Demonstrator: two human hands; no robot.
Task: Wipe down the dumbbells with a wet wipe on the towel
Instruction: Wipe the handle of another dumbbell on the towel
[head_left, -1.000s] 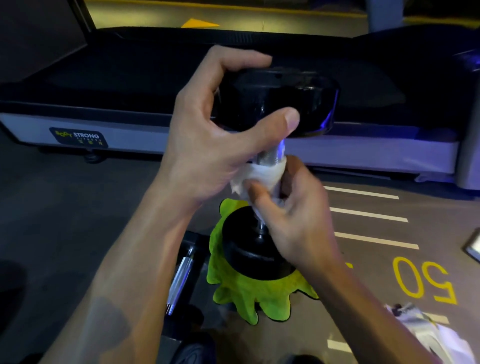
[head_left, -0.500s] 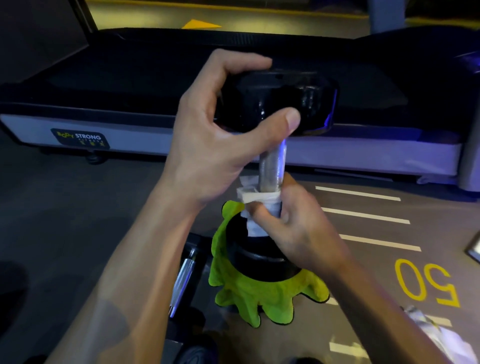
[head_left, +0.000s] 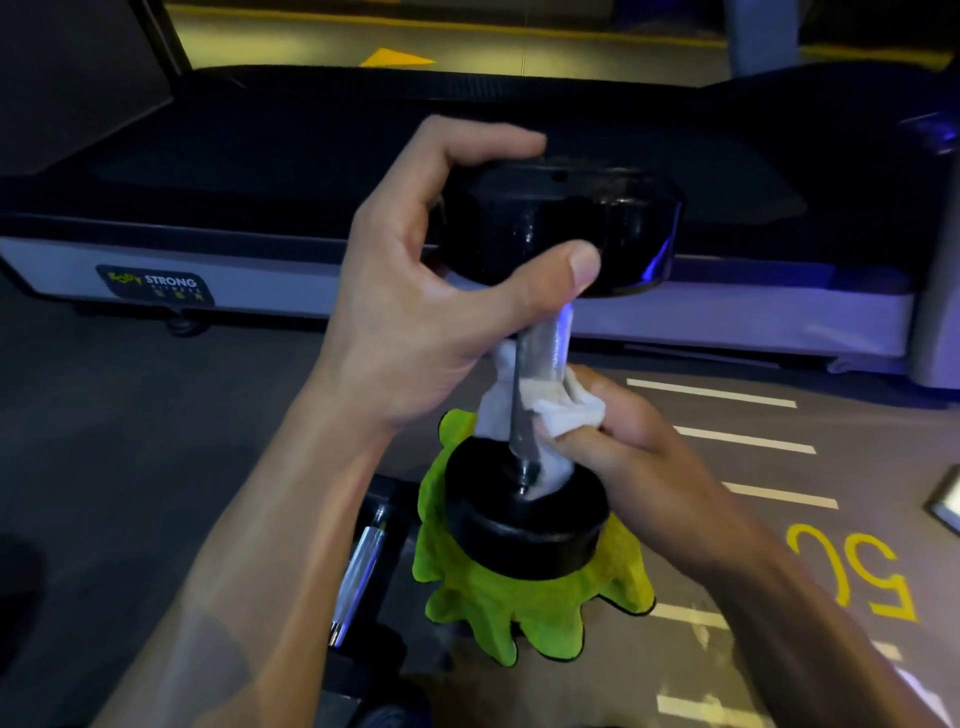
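Note:
A black dumbbell (head_left: 524, 530) stands upright on a lime-green towel (head_left: 524, 608) on the floor. My left hand (head_left: 421, 312) grips its upper head (head_left: 561, 228), thumb in front and fingers over the top. My right hand (head_left: 623, 447) holds a white wet wipe (head_left: 556, 405) wrapped round the lower part of the shiny metal handle (head_left: 545, 343), just above the bottom head.
A second dumbbell (head_left: 358, 577) with a chrome handle lies on the floor left of the towel. A treadmill (head_left: 311, 182) runs across the back. Yellow "50" (head_left: 852, 571) and white lines mark the floor at right.
My right hand with the wipe slid down the handle and then back up a little, and the wipe now hangs looser round the bar. The left hand kept its hold.

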